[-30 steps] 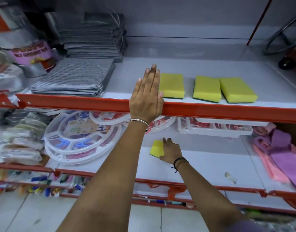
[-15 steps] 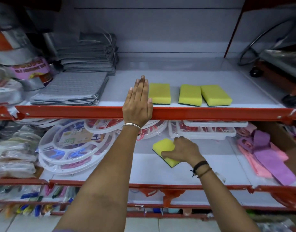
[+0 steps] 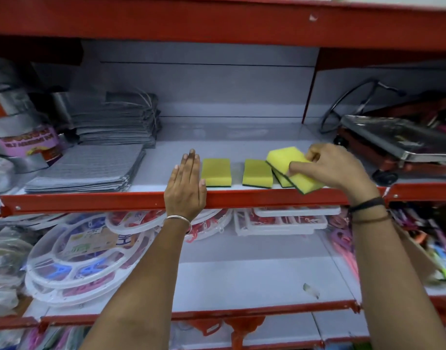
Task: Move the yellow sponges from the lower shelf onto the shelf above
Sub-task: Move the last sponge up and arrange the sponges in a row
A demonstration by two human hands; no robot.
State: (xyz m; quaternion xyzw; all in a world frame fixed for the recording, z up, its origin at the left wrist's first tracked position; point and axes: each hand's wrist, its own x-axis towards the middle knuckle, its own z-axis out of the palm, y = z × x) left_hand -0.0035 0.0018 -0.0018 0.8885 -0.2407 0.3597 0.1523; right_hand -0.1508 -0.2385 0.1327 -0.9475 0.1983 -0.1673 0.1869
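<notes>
- Shop shelving with red metal edges and pale grey boards fills our view; the upper shelf (image 3: 242, 145) sits at hand height and the lower shelf (image 3: 254, 274) lies beneath it
- On the upper shelf we see two yellow sponges with dark green undersides lying flat side by side near the front edge: the left sponge (image 3: 216, 172) and the middle sponge (image 3: 257, 173)
- A third sponge (image 3: 282, 180) lies just right of them, mostly hidden
- Our right hand (image 3: 335, 168) pinches a fourth sponge (image 3: 292, 168), tilted, over that third one; we cannot tell whether the two touch
- Our left hand (image 3: 185, 185) lies flat and open, fingers together, on the shelf's red lip, holding nothing, just beside the left sponge
- No yellow sponge shows on the lower shelf, so we judge the task nearly done, with only setting down and letting go left
- Half a second ago the right hand held this sponge down at the lower shelf; it has since risen to the upper one, while the left hand has stayed put
- Grey folded cloths (image 3: 90, 168) sit at the left
</notes>
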